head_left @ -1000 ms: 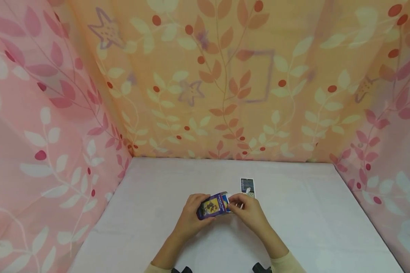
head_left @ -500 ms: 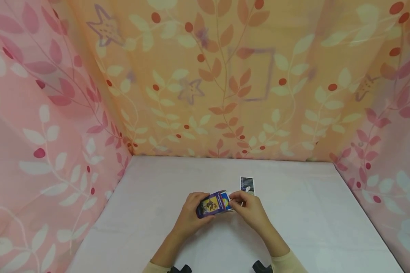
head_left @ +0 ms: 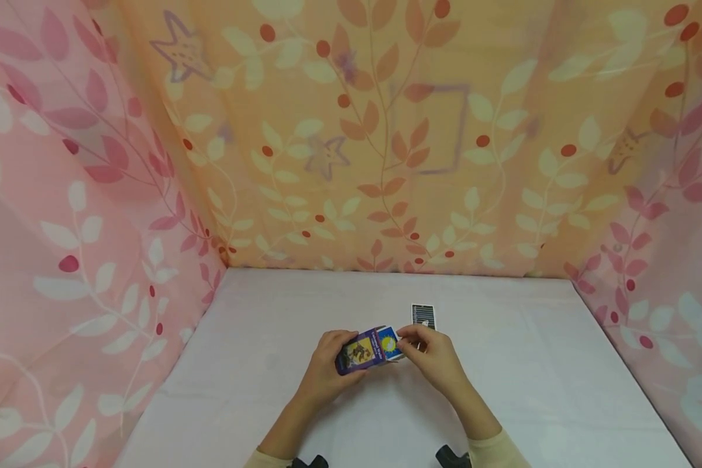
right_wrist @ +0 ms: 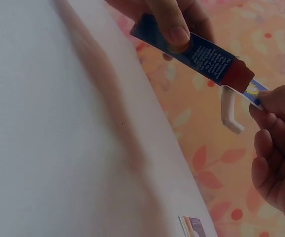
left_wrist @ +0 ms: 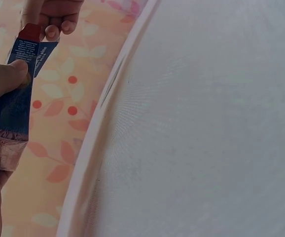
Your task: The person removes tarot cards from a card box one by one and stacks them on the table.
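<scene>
A purple card box (head_left: 359,351) with a yellow picture panel is held by my left hand (head_left: 324,372), thumb along one narrow side and fingers along the other. Out of its right end sticks a stack of blue cards (head_left: 390,343) with a yellow sun, partly drawn out. My right hand (head_left: 433,356) pinches the cards' outer end between thumb and forefinger. In the right wrist view the box's flap (right_wrist: 230,109) hangs open below the cards (right_wrist: 253,92). How many cards the right hand pinches, I cannot tell.
A single card (head_left: 424,315) with dark stripes and a white border lies on the white table (head_left: 269,305) behind my right hand, which covers its lower part. Flowered cloth (head_left: 327,130) encloses the table at the back and both sides.
My right hand has moved slightly right, drawing the cards further out of the box, so more of the blue sun design shows. My left hand keeps the box nearly still.
</scene>
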A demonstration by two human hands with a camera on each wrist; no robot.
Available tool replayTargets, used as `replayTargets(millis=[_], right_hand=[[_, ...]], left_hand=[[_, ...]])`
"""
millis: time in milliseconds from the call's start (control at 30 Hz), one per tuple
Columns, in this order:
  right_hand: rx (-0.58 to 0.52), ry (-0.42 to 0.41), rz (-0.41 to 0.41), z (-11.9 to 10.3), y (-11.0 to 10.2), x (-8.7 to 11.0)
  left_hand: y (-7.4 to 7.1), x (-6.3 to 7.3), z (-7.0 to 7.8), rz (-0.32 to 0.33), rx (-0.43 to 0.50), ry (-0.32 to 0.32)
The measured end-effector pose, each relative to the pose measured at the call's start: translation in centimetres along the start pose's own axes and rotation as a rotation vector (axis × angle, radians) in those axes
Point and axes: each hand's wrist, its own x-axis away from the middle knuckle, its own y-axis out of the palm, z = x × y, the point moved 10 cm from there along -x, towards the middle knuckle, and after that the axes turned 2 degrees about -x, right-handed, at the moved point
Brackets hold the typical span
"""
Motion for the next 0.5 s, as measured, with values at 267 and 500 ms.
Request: replayTargets(millis=[267, 500], right_hand=[[-0.010, 0.026, 0.010, 0.4, -0.9, -0.2], [-0.009, 0.021, 0.029, 0.7, -1.8, -0.4]], left_hand=[[0.1, -0.1, -0.1, -0.008, -0.004, -0.011], [0.1, 0.0, -0.2, 0.002, -0.007, 0.004]])
